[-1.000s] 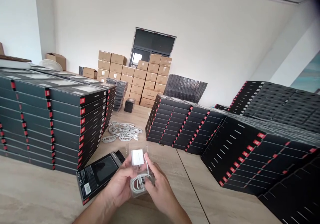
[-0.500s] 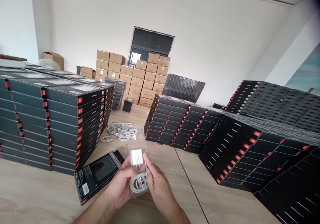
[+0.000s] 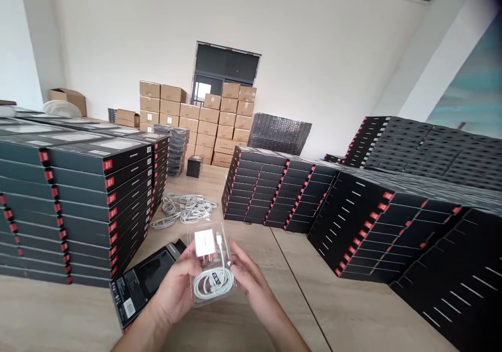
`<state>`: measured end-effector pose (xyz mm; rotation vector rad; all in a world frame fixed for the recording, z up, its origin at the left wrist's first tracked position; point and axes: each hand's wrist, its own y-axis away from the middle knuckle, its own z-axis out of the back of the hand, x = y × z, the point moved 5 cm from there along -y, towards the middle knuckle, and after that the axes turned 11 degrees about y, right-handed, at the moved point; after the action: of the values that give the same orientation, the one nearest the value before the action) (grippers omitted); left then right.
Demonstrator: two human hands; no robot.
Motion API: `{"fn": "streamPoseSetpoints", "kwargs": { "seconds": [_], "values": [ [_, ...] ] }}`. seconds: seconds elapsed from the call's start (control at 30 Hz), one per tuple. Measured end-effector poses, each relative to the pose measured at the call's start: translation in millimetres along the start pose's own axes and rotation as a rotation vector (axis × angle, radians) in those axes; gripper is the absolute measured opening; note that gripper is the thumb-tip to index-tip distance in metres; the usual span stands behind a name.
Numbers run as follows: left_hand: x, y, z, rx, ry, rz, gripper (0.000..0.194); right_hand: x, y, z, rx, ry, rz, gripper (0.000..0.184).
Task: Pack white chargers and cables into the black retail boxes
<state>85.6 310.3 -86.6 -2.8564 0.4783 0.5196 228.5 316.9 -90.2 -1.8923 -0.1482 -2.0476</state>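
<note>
Over the wooden table (image 3: 254,305), a clear plastic tray (image 3: 215,262) is held up, long axis basically pointed away from the body. The white charger (image 3: 204,242) is seated at the far end, prongs aimed back, coiled cable (image 3: 214,291) nearest. Its left edge is clamped by the left hand (image 3: 178,286); the right edge is met by the right hand (image 3: 251,281), though how firmly can't be told.

The blister tray (image 3: 215,261) is showing clear, glossy plastic. The charger adapter (image 3: 204,242) is looking like smooth white plastic, and the charging cable (image 3: 204,287) is showing a smooth plastic jacket. The retail box (image 3: 131,289) is pairing smooth black card with a glossy panel (image 3: 156,273). The tabletop (image 3: 219,331) is displaying matt wood grain; the shipping cartons (image 3: 208,128) are looking like matt brown cardboard.
</note>
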Motion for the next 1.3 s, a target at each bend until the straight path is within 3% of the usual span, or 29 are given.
{"fn": "streamPoseSetpoints", "kwargs": {
  "seconds": [0.13, 0.23, 0.33, 0.47, 0.67, 0.9, 1.03, 1.2, 1.27, 1.3],
  "values": [
    [-4.6, -1.0, 5.2, -0.024, -0.052, -0.018, 0.040, 1.3, 2.4, -11.4, 0.112, -0.032, -0.080, 0.059],
    [-7.2, -1.6, 8.5, -0.071, -0.163, -0.063, 0.043, -2.6, 1.9, -10.5, 0.005, -0.056, -0.100, 0.053],
    [-4.8, -3.1, 10.8, -0.095, -0.384, -0.081, 0.063, -9.8, 0.7, -3.2, -0.126, -0.098, -0.131, 0.048],
    [1.1, -5.7, 17.1, -0.138, -0.638, -0.053, 0.071, -14.2, -0.4, 2.9, -0.192, -0.092, -0.162, 0.045],
    [3.3, -4.3, 20.5, -0.177, -0.694, 0.009, 0.063, -11.1, -1.8, -0.3, -0.195, -0.018, -0.135, 0.033],
    [4.6, -4.3, 19.0, -0.192, -0.716, -0.028, 0.059, -14.3, 0.1, -0.3, -0.201, -0.017, -0.140, 0.030],
    [0.0, -2.7, 16.3, -0.121, -0.790, -0.027, 0.054, -10.0, -0.1, 4.2, -0.100, -0.038, -0.150, 0.039],
    [4.7, 6.2, 15.4, 0.088, -0.889, 0.144, 0.077, -12.2, -3.9, 24.2, -0.122, -0.215, -0.172, 0.063],
    [0.4, 7.2, 17.4, 0.071, -0.924, 0.156, 0.081, -20.4, -7.1, 30.2, -0.109, -0.230, -0.199, 0.059],
    [-7.3, 6.2, 18.4, 0.026, -0.959, 0.093, 0.079, -25.3, -8.9, 34.1, -0.125, -0.246, -0.208, 0.055]
  ]
}}
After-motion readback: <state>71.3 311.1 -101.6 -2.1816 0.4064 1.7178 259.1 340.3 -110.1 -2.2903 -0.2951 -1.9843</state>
